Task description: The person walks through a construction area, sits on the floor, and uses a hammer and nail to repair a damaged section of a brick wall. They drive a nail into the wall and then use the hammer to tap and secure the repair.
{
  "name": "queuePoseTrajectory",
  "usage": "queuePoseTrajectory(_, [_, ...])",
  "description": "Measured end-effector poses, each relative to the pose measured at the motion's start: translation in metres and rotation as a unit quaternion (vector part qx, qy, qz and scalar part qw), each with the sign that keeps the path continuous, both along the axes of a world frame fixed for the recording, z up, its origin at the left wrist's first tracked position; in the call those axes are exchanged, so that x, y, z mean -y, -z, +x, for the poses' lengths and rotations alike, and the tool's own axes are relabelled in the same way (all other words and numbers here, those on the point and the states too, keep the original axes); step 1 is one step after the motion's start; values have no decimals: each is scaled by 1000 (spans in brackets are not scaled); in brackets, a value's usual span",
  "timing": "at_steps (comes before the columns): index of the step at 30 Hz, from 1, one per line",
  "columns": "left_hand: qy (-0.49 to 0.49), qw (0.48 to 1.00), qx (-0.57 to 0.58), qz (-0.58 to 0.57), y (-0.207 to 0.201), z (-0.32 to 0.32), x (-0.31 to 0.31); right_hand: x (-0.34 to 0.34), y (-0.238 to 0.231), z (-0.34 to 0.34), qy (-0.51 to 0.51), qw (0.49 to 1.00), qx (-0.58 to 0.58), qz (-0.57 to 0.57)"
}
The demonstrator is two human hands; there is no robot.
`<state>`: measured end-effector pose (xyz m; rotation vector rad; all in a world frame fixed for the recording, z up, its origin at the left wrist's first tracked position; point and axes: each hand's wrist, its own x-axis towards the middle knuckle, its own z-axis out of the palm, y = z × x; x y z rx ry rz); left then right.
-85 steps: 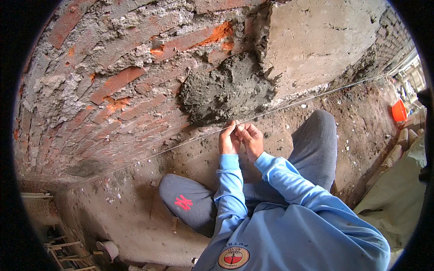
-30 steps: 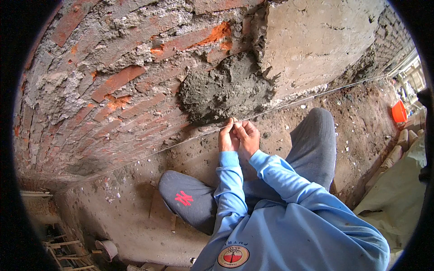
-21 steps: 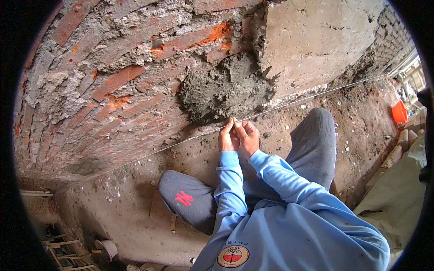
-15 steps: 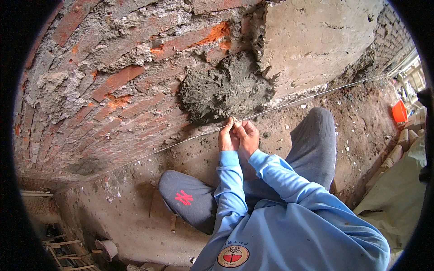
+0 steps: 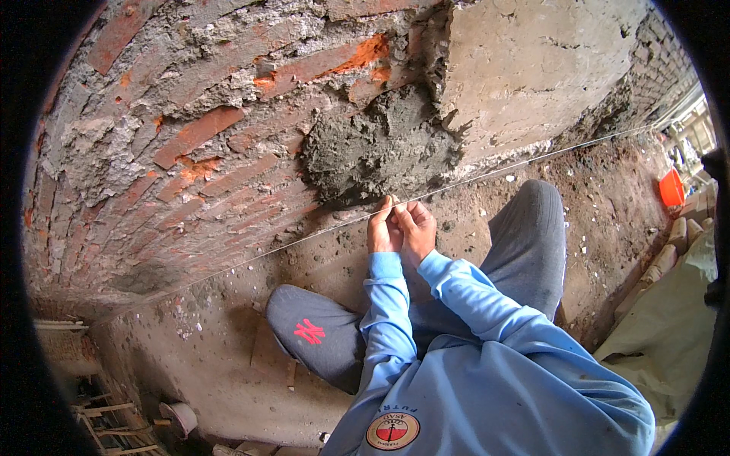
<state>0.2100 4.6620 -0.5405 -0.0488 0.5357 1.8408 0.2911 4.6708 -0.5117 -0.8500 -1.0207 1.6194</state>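
Observation:
A thin pale string (image 5: 304,239) stretches taut along the foot of a brick wall (image 5: 205,137). Close together in the middle, both hands meet at this string. My left hand (image 5: 385,230) is closed, its thumb and fingertips at the string. Beside it, my right hand (image 5: 417,234) pinches the string between thumb and forefinger. Just above the fingertips, a rough patch of wet grey mortar (image 5: 380,148) sticks to the wall. Whether anything small sits between the fingers is hidden.
Smooth plaster (image 5: 532,68) covers the wall right of the mortar. My bent knees (image 5: 312,330) in grey trousers rest on the dirty floor (image 5: 228,372). An orange bucket (image 5: 671,188) and a pale sheet (image 5: 669,327) lie at the right; a pale bucket (image 5: 179,419) stands lower left.

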Motion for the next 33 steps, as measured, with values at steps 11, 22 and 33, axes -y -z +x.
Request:
queuePoseTrajectory(11, [-5, 1000, -15, -3, -1, 1, 0, -1, -1, 0, 0, 1000, 9, -3])
queuePoseTrajectory(22, [-12, 999, -35, -23, -3, 3, 2, -1, 1, 14, -35, 999, -1, 1])
queuePoseTrajectory(33, [-58, 994, -33, -89, -10, 17, 21, 0, -7, 31, 3, 994, -88, -69])
